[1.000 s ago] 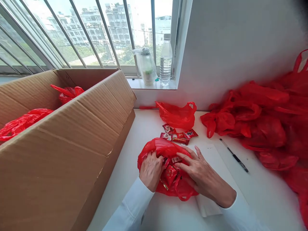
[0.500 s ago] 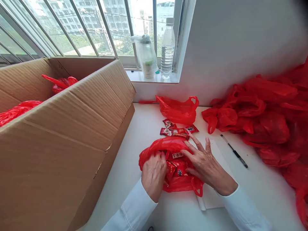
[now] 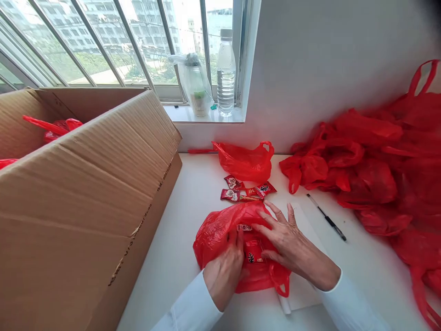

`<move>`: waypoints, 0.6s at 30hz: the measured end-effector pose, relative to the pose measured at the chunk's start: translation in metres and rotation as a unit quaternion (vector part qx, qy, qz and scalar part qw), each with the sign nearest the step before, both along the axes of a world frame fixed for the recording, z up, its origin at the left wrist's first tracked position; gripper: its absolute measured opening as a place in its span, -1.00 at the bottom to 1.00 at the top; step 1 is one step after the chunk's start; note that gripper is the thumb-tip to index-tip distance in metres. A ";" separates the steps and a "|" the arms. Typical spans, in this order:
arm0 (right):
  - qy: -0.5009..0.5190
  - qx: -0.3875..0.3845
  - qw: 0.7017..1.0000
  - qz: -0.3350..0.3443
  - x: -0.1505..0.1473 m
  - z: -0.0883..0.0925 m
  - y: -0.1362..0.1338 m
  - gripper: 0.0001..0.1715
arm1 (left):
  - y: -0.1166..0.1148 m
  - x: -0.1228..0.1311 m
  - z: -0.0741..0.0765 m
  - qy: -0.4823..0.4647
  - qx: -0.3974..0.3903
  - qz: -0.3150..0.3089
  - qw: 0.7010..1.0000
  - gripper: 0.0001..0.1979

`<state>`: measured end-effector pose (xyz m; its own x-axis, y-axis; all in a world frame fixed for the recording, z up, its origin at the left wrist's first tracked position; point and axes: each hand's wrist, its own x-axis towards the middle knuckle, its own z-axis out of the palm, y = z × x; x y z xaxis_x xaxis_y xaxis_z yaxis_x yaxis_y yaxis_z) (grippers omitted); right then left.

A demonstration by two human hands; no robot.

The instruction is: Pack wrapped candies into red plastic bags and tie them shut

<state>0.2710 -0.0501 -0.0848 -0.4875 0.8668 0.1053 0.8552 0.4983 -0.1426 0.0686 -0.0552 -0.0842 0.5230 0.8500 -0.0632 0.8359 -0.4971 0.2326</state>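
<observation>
A red plastic bag (image 3: pixel 217 230) lies mouth-up on the white table, with several red-wrapped snack packets (image 3: pixel 253 250) inside. My left hand (image 3: pixel 227 269) reaches into the bag's left side, fingers stretched and thumb apart beside the packets. The bag's film partly hides its fingertips. At the right rim, my right hand (image 3: pixel 287 239) has its fingers spread, some touching the film and the packets. Just behind the bag lie several loose snack packets (image 3: pixel 230 195). Another red bag (image 3: pixel 244 161) sits behind them against the wall.
A tall cardboard box (image 3: pixel 113 165) with red bags inside fills the left. Many red plastic bags (image 3: pixel 372 170) are heaped at right, near a black pen (image 3: pixel 325 216). White paper (image 3: pixel 303 294) lies partly under the bag. A water bottle (image 3: pixel 226 76) stands on the windowsill.
My left hand has gone from curled fingers to stretched ones, slightly further right inside the bag. The bag's left side has puffed up over the packets. The camera view has shifted right.
</observation>
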 end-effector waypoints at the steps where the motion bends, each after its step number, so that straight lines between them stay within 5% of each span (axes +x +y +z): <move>1: 0.013 0.000 1.000 0.008 0.000 0.003 0.001 -0.55 | -0.001 0.006 -0.001 0.027 0.018 -0.021 0.999 -0.33; 5: 0.089 0.016 0.996 0.024 0.007 0.015 0.006 -0.71 | -0.009 0.027 -0.031 0.112 0.138 -0.075 0.981 -0.38; 8: 0.128 0.055 0.990 0.025 0.011 0.021 0.011 -0.76 | -0.019 0.033 -0.059 0.132 0.189 -0.041 0.972 -0.44; 10: 0.133 0.068 0.988 0.035 0.007 0.024 0.014 -0.76 | -0.024 0.033 -0.064 0.133 0.186 -0.035 0.973 -0.46; 13: 0.099 0.047 0.992 0.058 -0.005 0.024 0.016 -0.75 | -0.020 0.027 -0.041 0.120 0.145 -0.067 0.980 -0.49; 15: 0.046 0.033 0.997 0.048 -0.010 0.019 0.015 -0.80 | -0.009 0.017 -0.017 0.073 0.086 -0.150 0.982 -0.54; 18: -0.030 0.029 0.999 -0.002 -0.008 0.010 0.012 -0.74 | 0.016 -0.008 0.009 -0.056 -0.042 -0.075 0.995 -0.58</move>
<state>0.2633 -0.0377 -0.0744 -0.4915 0.8617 0.1259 0.8630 0.5013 -0.0619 0.0603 -0.0396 -0.0747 0.6512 0.7562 -0.0642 0.7204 -0.5893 0.3659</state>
